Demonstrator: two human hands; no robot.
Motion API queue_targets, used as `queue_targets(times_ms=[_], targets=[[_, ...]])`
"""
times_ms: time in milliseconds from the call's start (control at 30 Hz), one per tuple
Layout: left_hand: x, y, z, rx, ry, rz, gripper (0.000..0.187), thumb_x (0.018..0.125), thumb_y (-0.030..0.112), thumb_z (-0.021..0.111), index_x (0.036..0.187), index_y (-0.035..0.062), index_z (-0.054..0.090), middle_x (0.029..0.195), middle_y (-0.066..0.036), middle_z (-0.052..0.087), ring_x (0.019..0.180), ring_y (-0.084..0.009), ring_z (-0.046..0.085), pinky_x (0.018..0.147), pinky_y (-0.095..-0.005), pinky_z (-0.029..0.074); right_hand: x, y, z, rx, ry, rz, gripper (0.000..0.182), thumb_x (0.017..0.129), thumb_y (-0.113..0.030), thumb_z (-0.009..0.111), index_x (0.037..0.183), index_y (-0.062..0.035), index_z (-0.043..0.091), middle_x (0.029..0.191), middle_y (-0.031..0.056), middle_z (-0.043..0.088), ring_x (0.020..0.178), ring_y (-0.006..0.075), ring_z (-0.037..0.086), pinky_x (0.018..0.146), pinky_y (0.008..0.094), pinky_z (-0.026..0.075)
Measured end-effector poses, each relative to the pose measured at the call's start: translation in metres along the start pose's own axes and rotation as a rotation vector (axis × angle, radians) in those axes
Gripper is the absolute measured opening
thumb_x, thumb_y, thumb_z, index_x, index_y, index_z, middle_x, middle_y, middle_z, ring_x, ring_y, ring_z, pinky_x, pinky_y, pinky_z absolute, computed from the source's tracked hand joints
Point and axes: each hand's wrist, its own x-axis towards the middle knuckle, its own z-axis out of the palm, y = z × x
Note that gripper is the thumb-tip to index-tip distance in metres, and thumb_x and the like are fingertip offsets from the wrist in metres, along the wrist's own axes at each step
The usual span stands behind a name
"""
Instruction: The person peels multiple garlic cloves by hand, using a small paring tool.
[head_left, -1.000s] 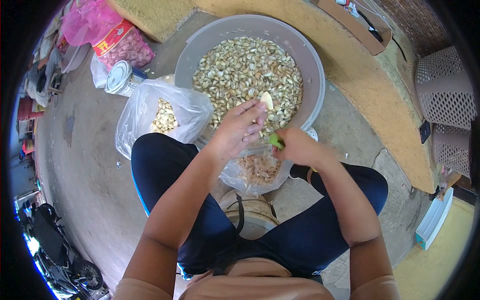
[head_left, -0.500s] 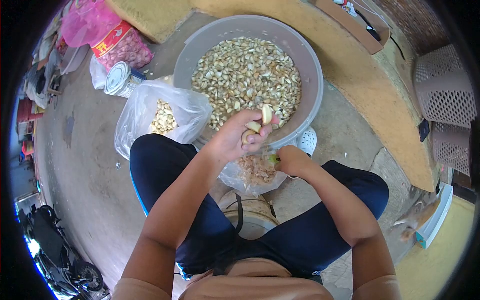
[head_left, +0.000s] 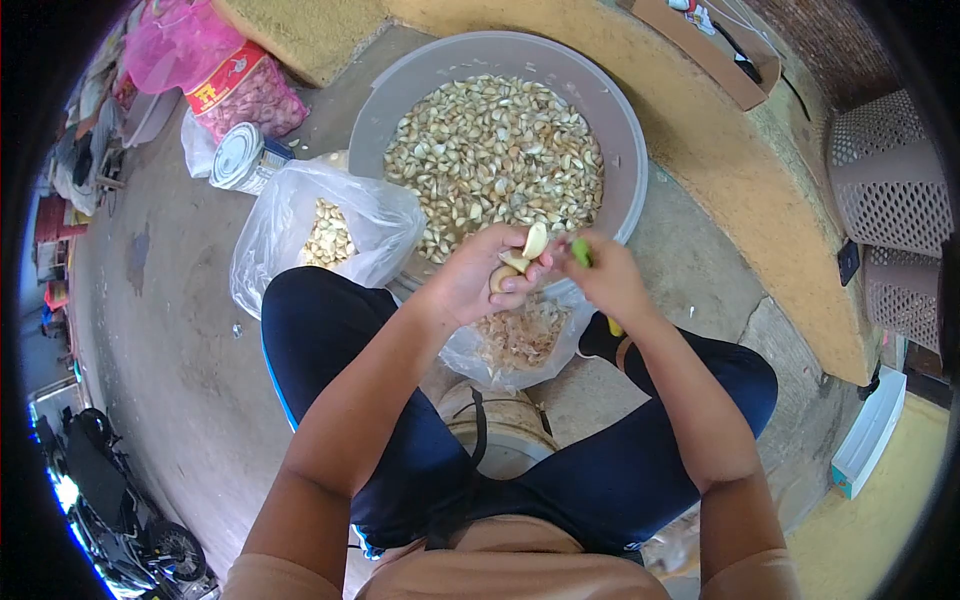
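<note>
My left hand (head_left: 477, 275) is closed around several garlic cloves (head_left: 535, 240), one pale peeled clove sticking up between thumb and fingers. Just right of it, my right hand (head_left: 612, 277) grips a small knife (head_left: 582, 251) with green and yellow on its handle; its blade is not clear to see. Below both hands lies a clear plastic bag (head_left: 465, 352) holding papery garlic skins (head_left: 525, 335). Beyond them stands a big grey tub (head_left: 625, 130) of garlic cloves in water. To the left, another plastic bag (head_left: 265, 245) contains peeled cloves (head_left: 328, 235).
A paint can (head_left: 240, 160) and a pink net sack of garlic (head_left: 262, 100) stand at the upper left. A low yellow ledge (head_left: 735, 180) curves along the right, with a cardboard box (head_left: 715, 50) on it. A motorcycle (head_left: 115, 490) is at lower left.
My right hand has risen from the bag of skins to beside the left hand, bringing the knife. The left hand keeps its cloves. An animal at the right has left its spot.
</note>
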Motion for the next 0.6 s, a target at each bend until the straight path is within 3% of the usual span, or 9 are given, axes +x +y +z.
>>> queue_targets(times_ms=[67, 167, 267, 367, 467, 600], targets=[[0.002, -0.001, 0.003, 0.064, 0.067, -0.004, 0.026, 0.080, 0.028, 0.044, 0.085, 0.0036, 0.051, 0.068, -0.001, 0.048, 0.043, -0.0040, 0.034, 0.036, -0.0176, 0.024, -0.005, -0.020, -0.006, 0.383, 0.048, 0.053, 0.023, 0.075, -0.015, 0.065, 0.095, -0.0039, 0.062, 0.079, 0.0079, 0.062, 0.068, 0.0181, 0.059, 0.063, 0.0294, 0.046], [0.003, -0.005, 0.002, 0.097, 0.127, 0.023, 0.025, 0.081, 0.029, 0.046, 0.085, 0.0050, 0.051, 0.069, -0.001, 0.048, 0.043, -0.0037, 0.035, 0.035, -0.0175, 0.024, -0.010, -0.034, 0.000, 0.494, 0.107, -0.197, 0.017, 0.075, -0.009, 0.065, 0.091, -0.0039, 0.062, 0.079, 0.0034, 0.060, 0.072, 0.0094, 0.055, 0.065, 0.0244, 0.044], [0.004, -0.006, 0.004, 0.068, 0.127, 0.016, 0.024, 0.082, 0.030, 0.045, 0.084, 0.0062, 0.051, 0.069, 0.000, 0.048, 0.043, -0.0033, 0.034, 0.036, -0.0174, 0.023, 0.000, -0.022, 0.008, 0.390, 0.192, -0.410, 0.015, 0.075, -0.004, 0.064, 0.090, -0.0034, 0.062, 0.084, 0.0041, 0.060, 0.077, 0.0098, 0.055, 0.068, 0.0242, 0.043], [0.001, -0.002, 0.005, 0.047, 0.085, 0.006, 0.024, 0.084, 0.030, 0.044, 0.084, 0.0070, 0.050, 0.069, 0.001, 0.048, 0.043, -0.0030, 0.034, 0.036, -0.0174, 0.023, -0.002, -0.025, 0.007, 0.435, 0.205, -0.339, 0.014, 0.074, -0.002, 0.063, 0.088, -0.0042, 0.062, 0.083, 0.0050, 0.060, 0.078, 0.0131, 0.057, 0.069, 0.0256, 0.044], [0.001, -0.003, 0.005, 0.057, 0.056, 0.002, 0.023, 0.084, 0.030, 0.043, 0.083, 0.0075, 0.050, 0.068, 0.001, 0.048, 0.044, -0.0030, 0.034, 0.036, -0.0175, 0.023, 0.000, -0.026, 0.006, 0.150, 0.327, -0.550, 0.014, 0.071, 0.000, 0.063, 0.084, -0.0046, 0.059, 0.083, 0.0065, 0.057, 0.077, 0.0185, 0.058, 0.069, 0.0279, 0.044], [0.001, -0.003, 0.003, 0.013, 0.090, 0.006, 0.024, 0.083, 0.031, 0.044, 0.082, 0.0077, 0.051, 0.067, 0.002, 0.047, 0.045, -0.0033, 0.034, 0.037, -0.0179, 0.023, -0.004, -0.030, 0.005, 0.036, 0.267, -0.572, 0.016, 0.068, -0.002, 0.062, 0.082, -0.0042, 0.055, 0.084, 0.0084, 0.053, 0.078, 0.0238, 0.056, 0.069, 0.0305, 0.044]])
